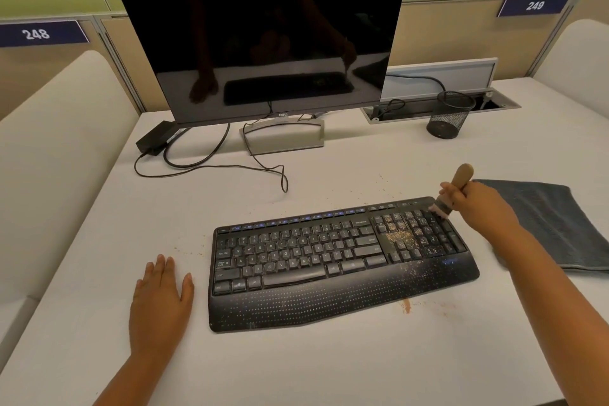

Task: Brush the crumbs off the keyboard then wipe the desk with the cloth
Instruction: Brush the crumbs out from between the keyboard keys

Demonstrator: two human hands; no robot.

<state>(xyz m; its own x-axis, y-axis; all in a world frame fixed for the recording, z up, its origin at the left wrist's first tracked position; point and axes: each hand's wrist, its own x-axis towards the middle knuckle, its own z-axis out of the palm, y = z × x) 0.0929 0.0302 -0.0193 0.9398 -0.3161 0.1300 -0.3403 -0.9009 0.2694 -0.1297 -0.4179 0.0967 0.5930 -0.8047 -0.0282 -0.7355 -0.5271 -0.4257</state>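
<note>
Head view: right hand [478, 208] grips the brush [453, 189] over the keyboard's [329, 260] crumbed [403, 237] number pad; left hand [161, 300] lies flat beside the keyboard.

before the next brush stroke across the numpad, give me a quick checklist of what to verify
1. Grip: right hand holds the brush by its wooden handle: ok.
2. Bristles at the far right corner of the keyboard; whether they touch the keys: cannot tell.
3. Crumbs lie thick on the numpad and dust the palm rest: not ok, brushing not finished.
4. Keyboard steadied: left hand lies flat on the desk beside it, not on it: not ok.
5. Cloth folded at the right, untouched and ready for wiping: ok.
6. Desk has scattered crumbs and a brownish smear in front of the keyboard: not ok.
</note>
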